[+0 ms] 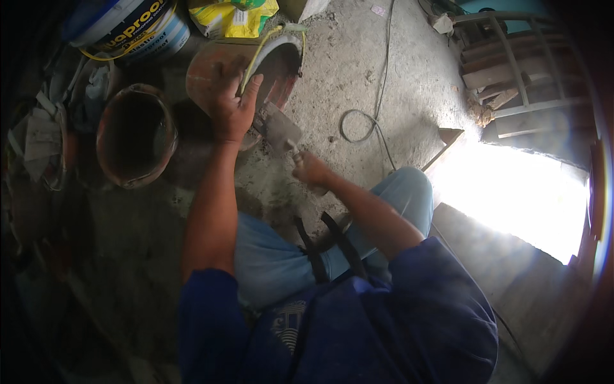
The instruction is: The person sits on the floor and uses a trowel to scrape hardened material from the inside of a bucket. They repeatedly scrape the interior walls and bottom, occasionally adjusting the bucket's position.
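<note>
A worn reddish bucket (204, 72) lies tipped on its side, its mouth towards the right and a yellow cord handle (259, 53) across the opening. My left hand (232, 108) grips it near the rim, with the thumb at the mouth; the other fingers are partly in shadow. In my right hand (312, 170) is the handle of a flat-bladed trowel (279, 128). The blade, coated in grey, reaches to the lower edge of the bucket's mouth. Whether it touches the rim cannot be made out.
A second bucket (136, 137) stands upright at left, beside a container of scraps (43, 139). Behind are a large labelled pail (144, 33) and a yellow-green bag (235, 19). A looped cable (357, 127) crosses the rough concrete floor (326, 86). A metal frame (513, 62) stands at right, near a bright opening (518, 197).
</note>
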A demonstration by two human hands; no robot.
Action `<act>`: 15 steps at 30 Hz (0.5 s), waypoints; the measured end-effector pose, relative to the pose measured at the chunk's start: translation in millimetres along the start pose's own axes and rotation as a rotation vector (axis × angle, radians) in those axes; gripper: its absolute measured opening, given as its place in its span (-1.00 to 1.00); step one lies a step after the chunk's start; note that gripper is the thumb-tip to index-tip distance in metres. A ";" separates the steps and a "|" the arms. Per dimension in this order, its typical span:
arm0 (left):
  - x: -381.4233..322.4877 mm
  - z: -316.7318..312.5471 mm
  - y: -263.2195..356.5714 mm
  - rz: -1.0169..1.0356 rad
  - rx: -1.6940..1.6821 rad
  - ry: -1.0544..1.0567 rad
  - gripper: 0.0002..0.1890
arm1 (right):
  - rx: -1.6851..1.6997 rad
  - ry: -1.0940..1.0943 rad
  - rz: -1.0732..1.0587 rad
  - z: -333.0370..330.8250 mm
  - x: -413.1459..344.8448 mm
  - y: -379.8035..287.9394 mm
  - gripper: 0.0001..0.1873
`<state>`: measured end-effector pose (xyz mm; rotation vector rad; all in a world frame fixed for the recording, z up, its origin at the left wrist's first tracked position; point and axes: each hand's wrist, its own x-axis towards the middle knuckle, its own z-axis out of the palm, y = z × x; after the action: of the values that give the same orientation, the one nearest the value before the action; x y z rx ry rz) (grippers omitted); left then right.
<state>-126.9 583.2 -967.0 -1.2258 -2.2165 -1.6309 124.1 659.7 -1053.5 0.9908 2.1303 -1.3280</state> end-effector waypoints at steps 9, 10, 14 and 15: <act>-5.5 -28.6 -4.3 -0.193 0.073 0.120 -0.60 | 0.117 -0.247 -0.198 0.1 -16.0 -35.9 -0.45; -9.8 -21.9 -2.0 -0.111 0.213 0.077 -0.59 | 0.073 -0.166 -0.127 4.1 -19.4 -34.4 -0.44; -17.1 -11.6 5.4 0.084 0.104 0.013 -0.56 | 0.055 -0.040 0.016 -17.6 -24.6 -13.4 -0.39; -15.8 -13.7 6.6 0.083 0.143 -0.022 -0.55 | -0.026 0.145 -0.061 -34.5 -22.2 -7.3 -0.41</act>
<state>-116.8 563.9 -964.9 -1.2845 -2.2201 -1.4096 133.1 681.0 -1018.8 1.0479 2.2959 -1.2882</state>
